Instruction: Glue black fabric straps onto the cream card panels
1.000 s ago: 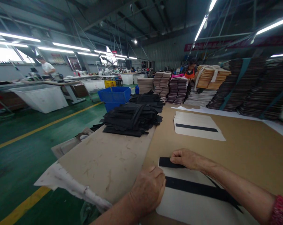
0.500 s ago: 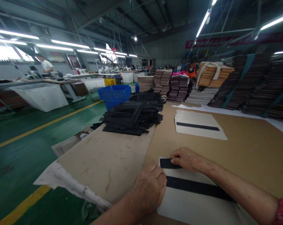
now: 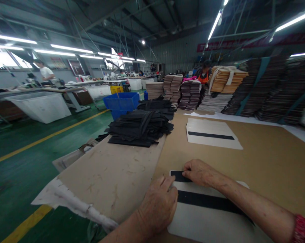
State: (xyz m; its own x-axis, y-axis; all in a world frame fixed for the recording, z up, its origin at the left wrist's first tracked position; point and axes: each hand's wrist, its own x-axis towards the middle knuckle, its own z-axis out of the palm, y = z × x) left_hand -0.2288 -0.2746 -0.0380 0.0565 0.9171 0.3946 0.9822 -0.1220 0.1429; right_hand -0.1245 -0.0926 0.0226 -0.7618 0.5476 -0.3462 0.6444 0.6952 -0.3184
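Note:
A pale flat panel (image 3: 205, 224) with rounded corners lies in front of me, a black strip (image 3: 210, 201) running across its middle. Along its far edge lies a second black strip (image 3: 178, 176). My right hand (image 3: 199, 172) pinches this second strip between thumb and fingers, a little in from its left end. At the panel's left edge is my left hand (image 3: 159, 202), its fingers curled and its index fingertip by the strip's left end. Whatever is under those curled fingers is hidden. My right forearm covers part of the panel.
Farther back on the brown table (image 3: 268, 158) lie stacked pale panels (image 3: 210, 143), the top one bearing a black strip. A heap of black strips (image 3: 142, 126) sits at left. Blue bins (image 3: 122, 103) stand beyond; tall stacks (image 3: 263, 91) line the back right. Two people (image 3: 46, 72) are farther off.
My left index finger has stretched forward toward the end of the far strip. My right hand keeps its pinch. The whole view has shifted slightly.

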